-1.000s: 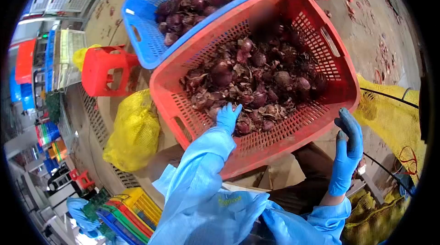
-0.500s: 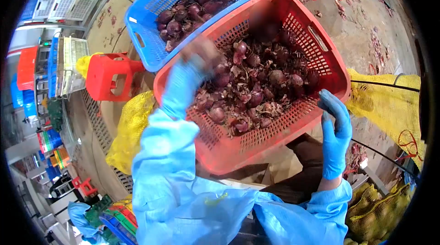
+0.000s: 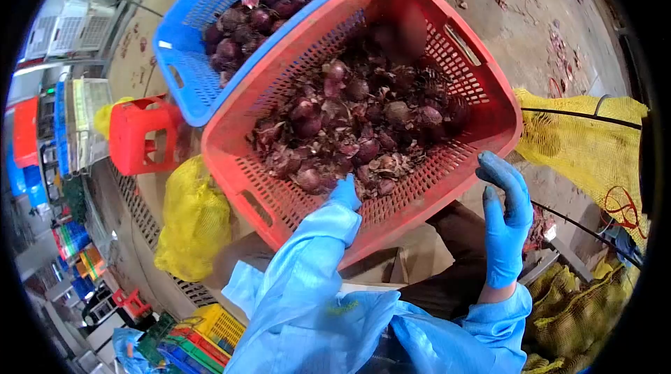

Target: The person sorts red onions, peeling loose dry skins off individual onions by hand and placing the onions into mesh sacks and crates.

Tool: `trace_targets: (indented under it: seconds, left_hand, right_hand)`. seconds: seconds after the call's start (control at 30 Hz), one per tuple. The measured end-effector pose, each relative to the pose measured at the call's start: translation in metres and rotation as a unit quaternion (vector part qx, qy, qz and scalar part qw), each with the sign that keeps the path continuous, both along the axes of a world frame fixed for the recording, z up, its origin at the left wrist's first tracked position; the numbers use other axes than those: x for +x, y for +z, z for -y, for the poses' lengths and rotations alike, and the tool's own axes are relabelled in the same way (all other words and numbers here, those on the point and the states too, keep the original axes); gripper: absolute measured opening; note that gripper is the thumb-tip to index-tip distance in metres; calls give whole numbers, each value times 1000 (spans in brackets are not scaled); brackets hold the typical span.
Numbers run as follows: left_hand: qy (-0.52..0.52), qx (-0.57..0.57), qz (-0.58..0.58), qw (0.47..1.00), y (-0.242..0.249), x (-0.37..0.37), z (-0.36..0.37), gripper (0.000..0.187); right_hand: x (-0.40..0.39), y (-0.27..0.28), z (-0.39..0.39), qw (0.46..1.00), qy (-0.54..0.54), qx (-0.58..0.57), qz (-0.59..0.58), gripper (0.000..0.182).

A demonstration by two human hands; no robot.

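- A person in a light blue gown and blue gloves leans over a red plastic basket (image 3: pixel 447 164) half full of red onions (image 3: pixel 356 129) and loose papery skins.
- The left hand (image 3: pixel 346 193) reaches into the near side of the basket, fingertips touching the onions and skins right in front of it. The sleeve hides most of the hand, so whether it is closed on anything cannot be told.
- The right hand (image 3: pixel 504 217) is just outside the basket's near right corner, fingers spread and slightly curled, holding nothing. The basket rim is just beyond its fingertips.
- Beyond the left hand, past the red basket's far left rim, sits a blue basket (image 3: pixel 182 66) that also holds red onions.
- To the right of the right hand lies a yellow mesh sack (image 3: pixel 580 143).
- To the left of the left hand, well apart, are a yellow bag (image 3: pixel 192 220) and a red plastic stool (image 3: pixel 143 133) on the floor.
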State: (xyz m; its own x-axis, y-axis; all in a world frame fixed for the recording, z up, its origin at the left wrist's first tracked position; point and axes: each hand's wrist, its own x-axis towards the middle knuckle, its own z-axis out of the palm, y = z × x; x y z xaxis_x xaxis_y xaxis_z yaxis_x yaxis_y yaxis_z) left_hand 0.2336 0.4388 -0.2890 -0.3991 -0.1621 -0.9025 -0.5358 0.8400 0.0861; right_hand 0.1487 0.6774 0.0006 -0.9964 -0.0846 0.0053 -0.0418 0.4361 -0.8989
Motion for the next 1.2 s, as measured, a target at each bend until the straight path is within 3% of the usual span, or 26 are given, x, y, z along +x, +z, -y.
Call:
trace_targets:
  seconds: [0.03,0.1,0.13,0.17,0.2,0.23,0.27,0.4,0.43,0.5,0.53,0.63,0.7,0.77,0.8,0.83,0.87,0.9,0.93,0.97,1.03,1.1,1.13,1.17,1.2]
  left_hand:
    - [-4,7,8,1000,-4,0,-3,77]
    - [23,36,-98,994,-6,8,5,74]
    - [188,171,-78,964,0,4,16,70]
    - [212,184,-52,958,7,-3,22,62]
    - [366,288,42,884,14,-6,33,57]
    - [501,378,133,767,23,-7,39,53]
    - [582,419,127,686,34,-1,42,44]
    - [661,578,90,471,75,-5,46,62]
    - [656,583,75,473,95,-7,42,62]
    - [660,650,70,371,131,-11,31,62]
    - [641,646,33,414,138,-10,30,60]
    - [530,742,-35,409,160,-11,17,61]
    - [633,629,-31,450,206,-3,5,59]
    - [540,610,-146,561,219,4,-10,54]
    - [458,578,-202,645,235,13,-15,63]
    - [522,536,-194,634,258,14,-23,60]
    - [496,493,-175,692,252,12,-15,54]
    - [450,425,-266,739,215,8,-5,45]
    - [383,411,-309,768,251,9,-11,46]
    - [323,390,-357,785,237,10,-2,43]
    - [334,490,-357,722,250,7,4,35]
    - [405,436,-367,715,218,9,29,23]
    - [357,371,-346,785,216,10,40,18]
    - [317,343,-351,811,194,18,59,27]
    - [256,245,-372,858,173,21,77,37]
  right_hand:
    - [-1,-1,-1,1000,-5,-1,2,37]
    - [-3,-1,-1,1000,-8,1,14,37]
    - [-5,0,-2,1000,-1,9,18,37]
    - [-8,1,-1,1000,7,15,14,37]
    - [-9,1,0,1000,7,12,9,37]
    - [-8,1,1,1000,6,6,6,36]
    - [-5,1,3,1000,5,-1,1,35]
    - [-1,6,14,999,17,-36,-25,31]
    - [1,4,18,998,22,-44,-38,31]
    - [4,0,22,997,40,-27,-57,32]
    - [5,-2,23,996,64,-18,-54,33]
    - [17,-9,36,980,191,-54,-19,42]
    - [36,-3,54,958,275,-70,-32,56]
    - [56,-3,73,955,290,-48,-34,67]
    - [62,-10,78,960,264,-92,-26,68]
    - [65,-19,78,963,233,-132,-21,69]
    - [71,-26,80,956,190,-223,28,69]
    - [70,-28,80,934,148,-317,68,69]
    - [68,-19,73,899,110,-402,134,67]
    - [66,0,59,897,68,-426,99,59]
    - [58,37,11,922,-14,-385,22,54]
    - [39,93,-53,924,-155,-298,-186,52]
    - [23,121,-94,906,-204,-209,-307,51]
    - [3,141,-135,880,-231,-99,-404,50]
    - [-15,158,-175,854,-237,13,-463,49]
